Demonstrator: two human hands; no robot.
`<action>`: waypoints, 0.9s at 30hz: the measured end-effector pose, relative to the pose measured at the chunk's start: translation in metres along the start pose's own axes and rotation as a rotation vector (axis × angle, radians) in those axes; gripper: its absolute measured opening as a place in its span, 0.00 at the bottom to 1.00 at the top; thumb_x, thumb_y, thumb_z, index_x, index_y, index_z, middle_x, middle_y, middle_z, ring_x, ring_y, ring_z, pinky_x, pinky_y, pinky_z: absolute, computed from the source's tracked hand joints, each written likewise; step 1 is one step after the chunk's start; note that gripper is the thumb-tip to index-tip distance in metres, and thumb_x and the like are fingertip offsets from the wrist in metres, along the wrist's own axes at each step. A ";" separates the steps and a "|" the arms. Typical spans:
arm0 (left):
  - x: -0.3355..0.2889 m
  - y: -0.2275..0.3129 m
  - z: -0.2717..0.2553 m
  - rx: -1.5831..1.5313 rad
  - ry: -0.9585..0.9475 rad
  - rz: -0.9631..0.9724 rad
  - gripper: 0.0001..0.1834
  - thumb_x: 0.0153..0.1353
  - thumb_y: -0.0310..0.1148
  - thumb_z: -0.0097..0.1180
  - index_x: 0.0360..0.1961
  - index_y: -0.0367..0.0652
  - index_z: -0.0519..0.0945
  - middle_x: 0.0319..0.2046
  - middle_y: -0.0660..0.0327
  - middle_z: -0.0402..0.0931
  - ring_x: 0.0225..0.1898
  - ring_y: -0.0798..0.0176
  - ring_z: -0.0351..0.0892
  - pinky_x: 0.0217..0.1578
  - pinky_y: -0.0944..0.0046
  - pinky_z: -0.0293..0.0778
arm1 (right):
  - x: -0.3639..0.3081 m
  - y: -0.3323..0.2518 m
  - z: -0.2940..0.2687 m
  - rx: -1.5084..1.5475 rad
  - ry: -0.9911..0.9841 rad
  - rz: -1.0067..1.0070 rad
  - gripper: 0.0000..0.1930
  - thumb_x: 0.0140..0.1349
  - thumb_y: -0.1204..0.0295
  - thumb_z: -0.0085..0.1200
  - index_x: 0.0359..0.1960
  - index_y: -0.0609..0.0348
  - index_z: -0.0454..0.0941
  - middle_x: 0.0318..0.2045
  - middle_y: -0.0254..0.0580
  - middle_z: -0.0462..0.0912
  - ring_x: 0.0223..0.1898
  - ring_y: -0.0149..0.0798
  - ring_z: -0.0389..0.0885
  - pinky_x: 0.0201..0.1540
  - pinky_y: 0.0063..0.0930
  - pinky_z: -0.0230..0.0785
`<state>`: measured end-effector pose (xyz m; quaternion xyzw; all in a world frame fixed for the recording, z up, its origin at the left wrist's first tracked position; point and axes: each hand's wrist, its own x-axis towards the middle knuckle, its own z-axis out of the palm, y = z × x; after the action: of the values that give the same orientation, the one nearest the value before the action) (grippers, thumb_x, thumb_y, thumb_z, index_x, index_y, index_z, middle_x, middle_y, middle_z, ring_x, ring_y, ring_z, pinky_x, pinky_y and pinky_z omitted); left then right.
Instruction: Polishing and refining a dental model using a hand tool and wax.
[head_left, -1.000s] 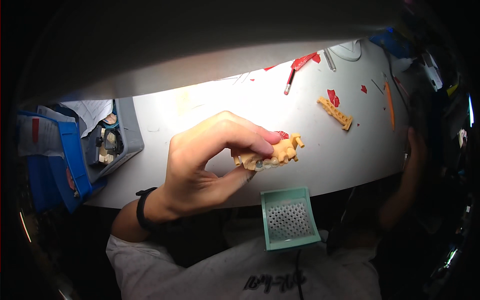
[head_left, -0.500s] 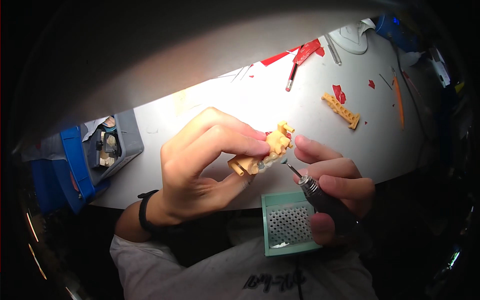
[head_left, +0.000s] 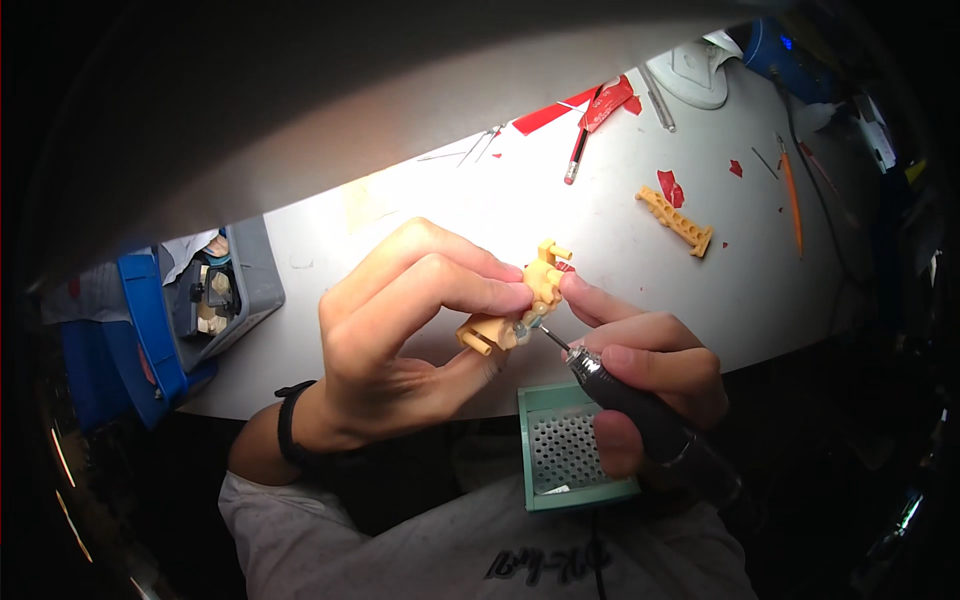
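Between the thumb and fingers of my left hand is a yellow dental model with peg-like posts and tooth-coloured crowns along its near side. My right hand is closed round a dark rotary handpiece with a metal collar. Its thin shank points up and left, and the small tip meets or almost meets the crowns; the exact contact is too small to tell. One right fingertip rests against the model's right side. A second yellow piece, with a row of holes, lies on the table to the right.
A green tray with a perforated grey plate sits below my hands at the table's edge. At left stands a grey bin of model parts. Farther back lie a pencil, red scraps and an orange-handled tool. A lamp shade overhangs the top.
My right hand has moved left with the handpiece, bringing its tip from beside the model to the crowns. A right fingertip now touches the model. The left hand has barely shifted.
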<state>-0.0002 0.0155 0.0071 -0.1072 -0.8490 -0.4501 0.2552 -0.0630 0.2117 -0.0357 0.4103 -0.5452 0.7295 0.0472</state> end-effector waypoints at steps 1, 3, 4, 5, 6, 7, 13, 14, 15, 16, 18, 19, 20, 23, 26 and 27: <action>0.000 0.000 0.000 -0.001 -0.001 -0.001 0.14 0.44 0.13 0.69 0.34 0.37 0.85 0.34 0.57 0.83 0.33 0.63 0.83 0.33 0.68 0.77 | 0.000 0.000 0.001 0.000 0.014 -0.001 0.15 0.64 0.67 0.64 0.43 0.65 0.76 0.30 0.53 0.84 0.42 0.63 0.89 0.39 0.41 0.85; 0.000 0.001 -0.002 -0.013 -0.010 -0.008 0.15 0.44 0.13 0.69 0.34 0.37 0.85 0.34 0.57 0.83 0.34 0.63 0.84 0.33 0.68 0.77 | 0.000 -0.001 0.000 0.007 0.007 0.006 0.15 0.64 0.68 0.64 0.43 0.65 0.76 0.30 0.53 0.84 0.42 0.63 0.88 0.39 0.41 0.85; 0.001 0.002 -0.002 -0.012 -0.009 -0.008 0.15 0.44 0.13 0.69 0.34 0.37 0.85 0.34 0.57 0.83 0.34 0.63 0.84 0.33 0.68 0.77 | 0.000 -0.001 -0.001 0.014 0.001 0.013 0.14 0.63 0.68 0.64 0.43 0.65 0.76 0.31 0.54 0.84 0.43 0.63 0.88 0.39 0.41 0.85; 0.002 0.002 -0.003 -0.012 -0.014 -0.004 0.15 0.44 0.13 0.69 0.34 0.37 0.85 0.33 0.57 0.83 0.34 0.63 0.84 0.34 0.68 0.78 | 0.000 -0.002 -0.001 0.013 0.000 0.012 0.14 0.63 0.68 0.64 0.43 0.65 0.76 0.31 0.54 0.84 0.43 0.63 0.88 0.39 0.41 0.85; 0.002 0.002 -0.003 -0.011 -0.019 -0.001 0.14 0.43 0.13 0.69 0.34 0.37 0.85 0.33 0.57 0.83 0.34 0.63 0.84 0.34 0.68 0.78 | 0.000 -0.002 -0.002 0.019 -0.001 0.017 0.14 0.63 0.68 0.64 0.43 0.66 0.76 0.31 0.54 0.84 0.43 0.64 0.88 0.40 0.42 0.85; 0.002 0.003 -0.003 -0.011 -0.018 -0.001 0.14 0.43 0.13 0.69 0.34 0.37 0.85 0.33 0.57 0.83 0.34 0.63 0.84 0.34 0.68 0.78 | -0.001 -0.002 -0.002 0.025 -0.001 0.022 0.14 0.63 0.68 0.64 0.43 0.66 0.76 0.31 0.54 0.84 0.43 0.64 0.88 0.40 0.42 0.85; 0.002 0.001 -0.003 -0.009 -0.020 0.001 0.14 0.43 0.15 0.70 0.34 0.37 0.84 0.33 0.57 0.83 0.34 0.63 0.84 0.34 0.68 0.77 | 0.001 -0.001 -0.001 0.018 -0.012 0.021 0.15 0.63 0.68 0.65 0.43 0.65 0.76 0.32 0.54 0.84 0.44 0.64 0.88 0.41 0.42 0.85; 0.003 0.001 -0.003 -0.013 -0.018 -0.005 0.14 0.43 0.15 0.70 0.33 0.37 0.84 0.33 0.57 0.83 0.34 0.63 0.84 0.34 0.68 0.77 | 0.001 -0.001 -0.001 0.019 -0.013 0.020 0.15 0.63 0.68 0.65 0.43 0.65 0.76 0.32 0.54 0.84 0.44 0.64 0.88 0.41 0.42 0.85; 0.003 0.001 -0.003 -0.016 -0.015 -0.011 0.14 0.43 0.15 0.70 0.33 0.37 0.84 0.33 0.57 0.83 0.34 0.63 0.84 0.34 0.68 0.77 | 0.001 -0.001 -0.001 0.023 -0.014 0.025 0.15 0.63 0.68 0.65 0.43 0.65 0.76 0.32 0.54 0.84 0.44 0.64 0.88 0.41 0.42 0.85; 0.002 0.001 -0.003 -0.016 -0.015 -0.010 0.14 0.43 0.15 0.70 0.33 0.37 0.84 0.33 0.57 0.83 0.34 0.63 0.84 0.34 0.68 0.77 | 0.001 -0.001 -0.002 0.027 -0.016 0.029 0.15 0.63 0.68 0.65 0.43 0.65 0.76 0.32 0.54 0.84 0.44 0.64 0.88 0.42 0.42 0.84; 0.002 0.000 -0.002 -0.019 -0.015 -0.014 0.14 0.43 0.15 0.69 0.33 0.37 0.84 0.33 0.57 0.83 0.34 0.63 0.84 0.34 0.68 0.77 | 0.001 -0.002 -0.002 0.025 -0.016 0.034 0.15 0.63 0.68 0.65 0.43 0.65 0.76 0.32 0.54 0.84 0.44 0.64 0.88 0.42 0.42 0.84; 0.002 0.001 -0.002 -0.020 -0.015 -0.012 0.14 0.43 0.15 0.69 0.33 0.37 0.84 0.33 0.57 0.83 0.34 0.63 0.84 0.34 0.68 0.77 | 0.000 -0.002 -0.003 0.024 -0.017 0.038 0.15 0.63 0.67 0.65 0.43 0.65 0.76 0.31 0.54 0.84 0.44 0.64 0.88 0.42 0.43 0.84; 0.002 0.001 -0.003 -0.014 -0.020 -0.007 0.14 0.43 0.15 0.69 0.33 0.37 0.84 0.33 0.57 0.83 0.34 0.63 0.84 0.34 0.68 0.77 | 0.000 -0.002 -0.002 0.026 -0.017 0.038 0.15 0.63 0.67 0.65 0.43 0.65 0.76 0.31 0.54 0.84 0.44 0.64 0.88 0.42 0.43 0.84; 0.002 0.001 -0.003 -0.012 -0.028 0.002 0.14 0.43 0.14 0.69 0.34 0.37 0.84 0.33 0.56 0.83 0.34 0.62 0.84 0.34 0.68 0.78 | -0.001 -0.004 -0.002 0.031 -0.016 0.028 0.14 0.64 0.67 0.65 0.43 0.64 0.76 0.32 0.54 0.85 0.43 0.63 0.88 0.41 0.43 0.85; 0.000 -0.001 -0.003 -0.040 -0.022 -0.003 0.15 0.43 0.14 0.69 0.34 0.37 0.84 0.33 0.56 0.83 0.34 0.62 0.84 0.34 0.68 0.78 | -0.003 -0.011 -0.002 0.020 0.027 0.118 0.16 0.65 0.65 0.64 0.44 0.63 0.75 0.32 0.53 0.83 0.47 0.61 0.87 0.48 0.45 0.83; 0.000 -0.003 -0.003 -0.064 -0.014 -0.014 0.16 0.42 0.14 0.69 0.35 0.36 0.84 0.33 0.56 0.83 0.35 0.62 0.84 0.33 0.68 0.78 | -0.003 -0.012 -0.003 0.098 0.127 0.172 0.17 0.66 0.62 0.64 0.43 0.64 0.74 0.32 0.53 0.82 0.48 0.59 0.86 0.52 0.46 0.80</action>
<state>-0.0001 0.0118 0.0061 -0.1126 -0.8367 -0.4779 0.2426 -0.0564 0.2197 -0.0287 0.3168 -0.5380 0.7811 -0.0012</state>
